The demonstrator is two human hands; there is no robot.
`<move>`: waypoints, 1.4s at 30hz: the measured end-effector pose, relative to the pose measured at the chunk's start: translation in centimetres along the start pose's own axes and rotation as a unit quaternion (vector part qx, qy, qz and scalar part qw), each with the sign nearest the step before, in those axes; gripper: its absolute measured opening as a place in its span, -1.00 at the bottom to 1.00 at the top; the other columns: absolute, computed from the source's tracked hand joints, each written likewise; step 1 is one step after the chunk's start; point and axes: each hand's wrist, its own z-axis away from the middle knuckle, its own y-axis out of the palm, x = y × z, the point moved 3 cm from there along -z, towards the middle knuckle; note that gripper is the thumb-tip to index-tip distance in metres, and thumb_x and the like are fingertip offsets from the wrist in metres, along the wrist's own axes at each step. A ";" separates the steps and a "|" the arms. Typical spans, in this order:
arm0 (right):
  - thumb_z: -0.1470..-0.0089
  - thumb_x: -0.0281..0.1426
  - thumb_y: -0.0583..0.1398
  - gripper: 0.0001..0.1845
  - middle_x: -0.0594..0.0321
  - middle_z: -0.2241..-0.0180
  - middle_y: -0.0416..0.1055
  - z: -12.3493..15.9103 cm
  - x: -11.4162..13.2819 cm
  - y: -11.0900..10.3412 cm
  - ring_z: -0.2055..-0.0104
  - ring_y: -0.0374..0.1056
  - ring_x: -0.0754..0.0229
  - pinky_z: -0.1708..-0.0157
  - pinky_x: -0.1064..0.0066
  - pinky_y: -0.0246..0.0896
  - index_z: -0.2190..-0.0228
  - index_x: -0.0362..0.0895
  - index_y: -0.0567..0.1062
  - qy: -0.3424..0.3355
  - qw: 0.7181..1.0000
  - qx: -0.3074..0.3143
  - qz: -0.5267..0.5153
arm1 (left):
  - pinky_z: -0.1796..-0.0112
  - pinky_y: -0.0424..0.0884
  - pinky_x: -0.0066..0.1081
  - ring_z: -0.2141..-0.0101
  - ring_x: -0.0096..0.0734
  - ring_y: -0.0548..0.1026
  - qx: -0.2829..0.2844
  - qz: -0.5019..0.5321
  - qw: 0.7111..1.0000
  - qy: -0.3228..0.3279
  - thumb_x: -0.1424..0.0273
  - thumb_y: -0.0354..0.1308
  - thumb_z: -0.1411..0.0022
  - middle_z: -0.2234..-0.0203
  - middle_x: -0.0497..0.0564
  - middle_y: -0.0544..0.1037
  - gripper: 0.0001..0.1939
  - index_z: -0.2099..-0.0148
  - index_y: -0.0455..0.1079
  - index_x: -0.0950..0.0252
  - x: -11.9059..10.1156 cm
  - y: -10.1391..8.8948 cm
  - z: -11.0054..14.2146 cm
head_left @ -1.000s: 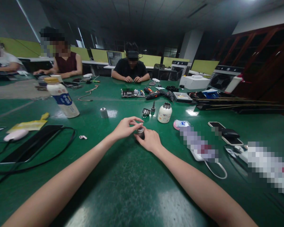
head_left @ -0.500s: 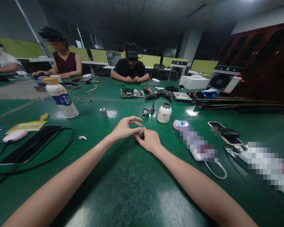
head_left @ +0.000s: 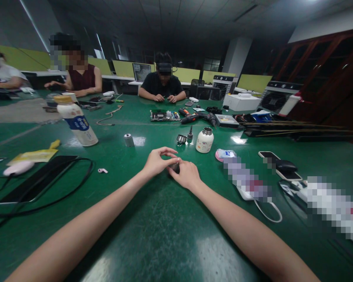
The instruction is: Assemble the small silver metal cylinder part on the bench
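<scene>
Firstly, the green table [head_left: 170, 227] lay under everything. Over it, the right hand [head_left: 188, 174] was curled in a grasp and the left hand [head_left: 155, 162] arched beside it, thumb stretched rightward; whether the left one gripped, I could not tell. Behind them stood a cream bottle [head_left: 205, 141] with open mouth. To the left stood a grey canister [head_left: 129, 140]. The metal cylinder [head_left: 175, 167] was between the hands, mostly hidden, inside the right hand's grasp. Smallest, a white earbud [head_left: 102, 170] lay at left
</scene>
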 end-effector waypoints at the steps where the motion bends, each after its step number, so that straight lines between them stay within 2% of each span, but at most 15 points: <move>1: -0.20 -0.06 0.03 -0.53 0.05 0.22 0.53 0.0 0.0 0.0 0.16 0.46 0.03 0.18 0.31 0.23 0.12 -0.18 0.42 0.002 1.000 0.001 0.000 | 0.16 0.50 -0.25 0.22 -0.18 0.59 0.007 0.011 1.000 -0.007 0.22 0.39 0.09 0.31 0.11 0.63 -0.60 0.22 0.48 0.34 0.1 0.0 0.0; 5: -0.20 -0.05 0.03 -0.52 0.07 0.22 0.53 0.0 0.0 -0.1 0.16 0.46 0.01 0.17 0.31 0.23 0.10 -0.17 0.42 0.001 1.000 -0.001 -0.001 | 0.17 0.52 -0.24 0.22 -0.16 0.59 0.035 0.055 0.997 -0.046 0.19 0.39 0.10 0.28 0.13 0.64 -0.59 0.23 0.49 0.35 0.4 0.2 0.0; 9: -0.20 -0.03 0.02 -0.49 0.05 0.21 0.53 0.0 0.0 -0.1 0.16 0.46 0.01 0.17 0.31 0.23 0.06 -0.17 0.39 0.003 1.000 0.001 0.002 | 0.19 0.51 -0.26 0.24 -0.16 0.60 0.062 0.037 0.996 -0.055 0.17 0.37 0.07 0.30 0.12 0.64 -0.59 0.23 0.50 0.35 0.2 -0.4 -0.3; 14: -0.20 -0.02 0.00 -0.43 0.03 0.16 0.51 0.1 -0.1 0.0 0.13 0.45 0.01 0.17 0.31 0.21 -0.03 -0.17 0.33 0.005 1.000 0.005 0.001 | 0.18 0.48 -0.30 0.18 -0.19 0.58 0.173 0.042 0.982 -0.061 0.19 0.30 -0.04 0.21 0.14 0.63 -0.54 0.06 0.45 0.35 -0.8 -1.4 -0.7; 16: -0.20 -0.02 0.00 -0.43 0.03 0.16 0.51 0.0 -0.1 0.1 0.13 0.45 0.01 0.18 0.30 0.21 -0.03 -0.18 0.33 0.005 1.000 0.005 0.003 | 0.19 0.48 -0.32 0.16 -0.20 0.58 0.196 0.040 0.977 -0.068 0.21 0.29 -0.05 0.18 0.14 0.62 -0.54 0.03 0.43 0.35 -1.0 -1.7 -0.7; 18: -0.20 -0.02 0.00 -0.44 0.03 0.17 0.51 0.0 -0.1 0.1 0.14 0.45 0.01 0.19 0.31 0.21 -0.01 -0.19 0.33 0.004 1.000 0.004 0.003 | 0.21 0.48 -0.33 0.18 -0.20 0.58 0.188 0.036 0.979 -0.071 0.24 0.29 -0.05 0.21 0.14 0.63 -0.55 0.04 0.43 0.36 -1.0 -1.8 -0.8; 25: -0.20 -0.03 0.01 -0.51 0.05 0.20 0.52 0.1 -0.1 0.1 0.17 0.45 0.02 0.21 0.32 0.21 0.11 -0.17 0.38 -0.001 1.000 -0.002 -0.001 | 0.19 0.50 -0.28 0.24 -0.19 0.60 0.101 0.011 0.993 -0.055 0.31 0.36 0.06 0.31 0.10 0.64 -0.56 0.11 0.45 0.36 -0.6 -1.3 -0.7; 30: -0.19 -0.04 0.03 -0.53 0.07 0.23 0.53 0.0 -0.2 0.2 0.19 0.46 0.02 0.22 0.32 0.21 0.12 -0.18 0.39 -0.004 1.000 -0.014 -0.003 | 0.18 0.51 -0.25 0.21 -0.16 0.59 0.089 0.010 0.995 -0.054 0.29 0.37 0.06 0.31 0.11 0.65 -0.56 0.12 0.45 0.36 -1.1 -0.7 -0.2; 35: -0.20 -0.05 0.03 -0.54 0.06 0.22 0.53 -0.1 -0.2 0.3 0.18 0.46 0.03 0.21 0.31 0.22 0.14 -0.17 0.40 -0.005 1.000 -0.011 0.000 | 0.22 0.53 -0.26 0.25 -0.14 0.60 0.049 0.002 0.997 -0.057 0.28 0.37 0.07 0.35 0.11 0.65 -0.58 0.16 0.46 0.36 -1.0 -0.5 0.0; 37: -0.20 -0.05 0.02 -0.53 0.05 0.23 0.53 -0.1 -0.2 0.3 0.18 0.46 0.02 0.21 0.31 0.22 0.14 -0.18 0.40 -0.006 1.000 -0.010 0.003 | 0.21 0.52 -0.27 0.24 -0.16 0.60 0.060 -0.013 0.997 -0.043 0.27 0.36 0.05 0.35 0.10 0.65 -0.61 0.17 0.47 0.35 -1.1 -0.7 -0.2; 42: -0.19 -0.04 0.02 -0.51 0.04 0.20 0.52 0.0 -0.1 0.2 0.18 0.46 0.00 0.22 0.30 0.22 0.10 -0.18 0.38 -0.004 1.000 -0.011 0.010 | 0.19 0.51 -0.29 0.21 -0.18 0.60 0.147 -0.014 0.989 -0.023 0.27 0.31 -0.01 0.31 0.10 0.65 -0.62 0.12 0.47 0.34 -1.4 -1.4 -0.6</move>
